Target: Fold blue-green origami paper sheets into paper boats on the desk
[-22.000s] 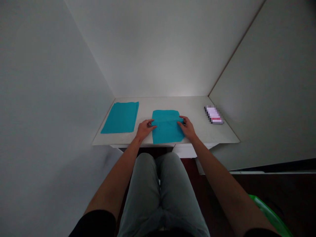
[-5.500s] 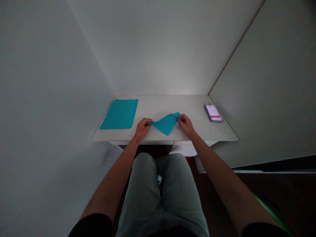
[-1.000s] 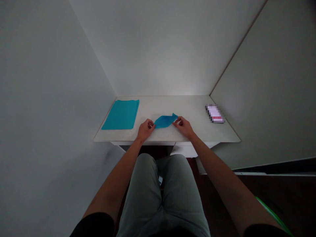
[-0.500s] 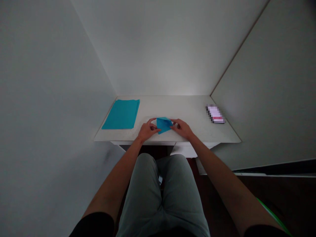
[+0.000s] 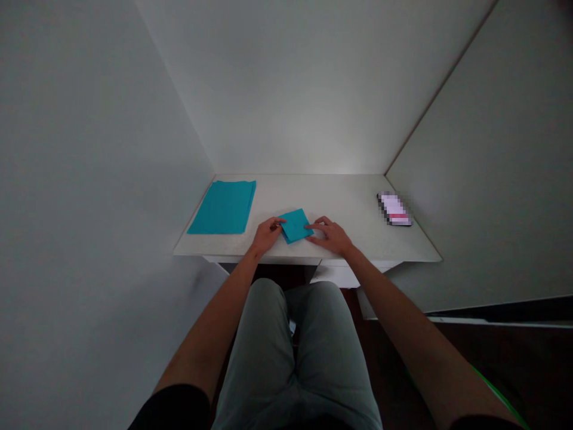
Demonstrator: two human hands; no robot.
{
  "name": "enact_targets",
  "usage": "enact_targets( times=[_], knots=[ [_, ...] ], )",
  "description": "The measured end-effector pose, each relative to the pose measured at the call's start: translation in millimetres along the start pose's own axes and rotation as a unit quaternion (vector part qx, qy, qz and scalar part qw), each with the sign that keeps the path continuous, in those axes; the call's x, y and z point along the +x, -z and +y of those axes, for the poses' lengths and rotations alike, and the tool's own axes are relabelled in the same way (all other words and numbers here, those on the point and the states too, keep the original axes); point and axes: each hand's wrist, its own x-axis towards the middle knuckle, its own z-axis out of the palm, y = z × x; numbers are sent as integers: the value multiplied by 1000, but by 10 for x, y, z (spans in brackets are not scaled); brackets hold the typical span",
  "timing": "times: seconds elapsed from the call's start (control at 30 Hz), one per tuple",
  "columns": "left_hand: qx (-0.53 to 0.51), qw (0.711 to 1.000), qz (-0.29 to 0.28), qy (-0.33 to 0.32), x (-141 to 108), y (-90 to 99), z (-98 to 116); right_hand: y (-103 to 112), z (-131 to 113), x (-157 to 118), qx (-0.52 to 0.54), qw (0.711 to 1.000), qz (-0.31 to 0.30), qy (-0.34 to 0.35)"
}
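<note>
A small folded sheet of blue paper (image 5: 296, 225), roughly square, lies on the white table in front of me, turned a little at an angle. My left hand (image 5: 267, 233) is closed at its left corner, pinching the edge between thumb and fingers. On the other side, my right hand (image 5: 332, 235) has its fingers stretched out and apart. One fingertip rests on the paper's right part, and the thumb is by the lower right edge. Layers show along the left edge of the folded paper.
A stack of larger blue sheets (image 5: 224, 207) lies on the left of the white table (image 5: 340, 194). A phone (image 5: 394, 209) with a blurred screen lies at the right. Walls close in the table at the back and both sides. My legs are below the front edge.
The raised flap of the blue paper has come down, and the paper now lies flatter. My right hand's fingers have spread from their pinch; the left hand still grips the left side.
</note>
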Motion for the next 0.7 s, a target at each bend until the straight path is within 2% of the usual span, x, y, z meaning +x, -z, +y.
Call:
enact_targets(
  times=[0.2, 0.33, 0.5, 0.7],
  knots=[
    [-53, 998, 26, 25, 45, 18, -12, -5, -15, -8, 68, 998, 16, -6],
    [-84, 996, -11, 22, 41, 13, -18, -31, 24, -13, 103, 993, 41, -36],
    [-46, 998, -49, 12, 25, 49, -18, -26, 65, 6, 152, 984, 66, -65],
    [-20, 999, -34, -14, 8, 80, 2, -1, 64, 29, 183, 977, 83, -65]
  ],
)
